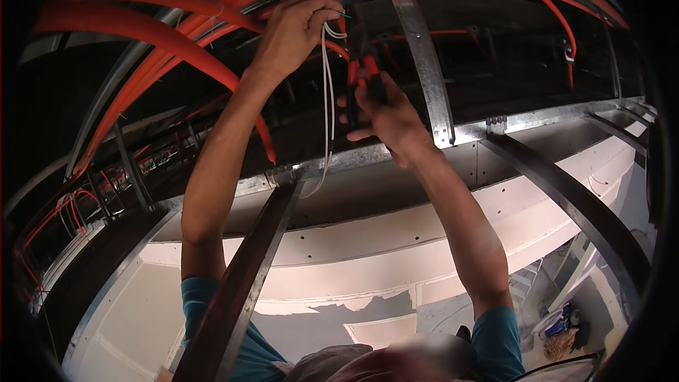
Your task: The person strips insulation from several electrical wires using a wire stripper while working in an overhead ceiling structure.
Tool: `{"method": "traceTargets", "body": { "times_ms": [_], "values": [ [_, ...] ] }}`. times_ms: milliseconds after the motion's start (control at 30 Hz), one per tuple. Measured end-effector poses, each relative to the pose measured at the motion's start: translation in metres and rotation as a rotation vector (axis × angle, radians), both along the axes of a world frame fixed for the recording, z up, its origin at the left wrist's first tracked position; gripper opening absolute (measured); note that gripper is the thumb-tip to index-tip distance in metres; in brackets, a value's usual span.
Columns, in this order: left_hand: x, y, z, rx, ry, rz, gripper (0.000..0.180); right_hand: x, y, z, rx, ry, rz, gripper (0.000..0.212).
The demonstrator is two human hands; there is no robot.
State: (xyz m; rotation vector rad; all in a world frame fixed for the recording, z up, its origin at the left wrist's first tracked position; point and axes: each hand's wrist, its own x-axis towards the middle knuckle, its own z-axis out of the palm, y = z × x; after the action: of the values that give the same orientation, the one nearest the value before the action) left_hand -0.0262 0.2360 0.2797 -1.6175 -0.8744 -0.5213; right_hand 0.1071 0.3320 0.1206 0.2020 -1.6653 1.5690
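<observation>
Both my arms are raised into a dark ceiling space. My left hand (296, 28) is closed in a pinch on the end of a thin greenish wire (344, 14), beside a box-like fitting under the orange tubes. Looped white wires (327, 92) hang just below its fingertips, down past the metal rail. To the right and a little lower, my right hand (390, 119) grips pliers (372, 66) with red and black handles. Their dark jaws point up near the wire, but they blur into the background, so whether they touch it I cannot tell.
Thick orange corrugated conduits (170, 42) sweep across the upper left. A metal strap (421, 49) comes down right of my hands to a metal rail (339, 161). Dark metal studs (265, 240) cross below, with pale boards (375, 240) behind. Far below at right lie assorted items (562, 325).
</observation>
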Motion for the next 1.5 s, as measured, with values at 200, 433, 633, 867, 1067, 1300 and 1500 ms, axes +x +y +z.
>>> {"method": "traceTargets", "body": {
  "times_ms": [200,433,633,867,1067,1300,1500],
  "values": [
    [0.001,0.001,0.000,0.023,0.014,0.015,0.013,-0.008,0.014,0.002,0.037,0.049,0.053,0.053],
    [0.002,0.003,-0.002,0.044,0.019,0.009,0.013,-0.012,0.012,0.002,-0.019,0.087,0.127,0.036],
    [0.000,0.003,-0.003,0.047,0.012,-0.003,0.013,-0.020,0.015,0.000,-0.005,0.134,0.202,0.058],
    [0.002,0.007,-0.003,0.050,-0.019,-0.008,0.014,-0.021,0.016,0.000,-0.045,0.165,0.257,0.051],
    [-0.001,0.005,-0.004,0.055,-0.005,-0.021,0.013,-0.026,0.016,-0.001,-0.061,0.175,0.301,0.050],
    [-0.003,0.005,-0.003,0.051,-0.001,-0.011,0.013,-0.029,0.018,-0.001,-0.048,0.185,0.276,0.052],
    [-0.002,0.003,-0.003,0.024,0.047,0.000,0.013,-0.031,0.018,-0.002,-0.005,0.161,0.180,0.050]
  ]
}}
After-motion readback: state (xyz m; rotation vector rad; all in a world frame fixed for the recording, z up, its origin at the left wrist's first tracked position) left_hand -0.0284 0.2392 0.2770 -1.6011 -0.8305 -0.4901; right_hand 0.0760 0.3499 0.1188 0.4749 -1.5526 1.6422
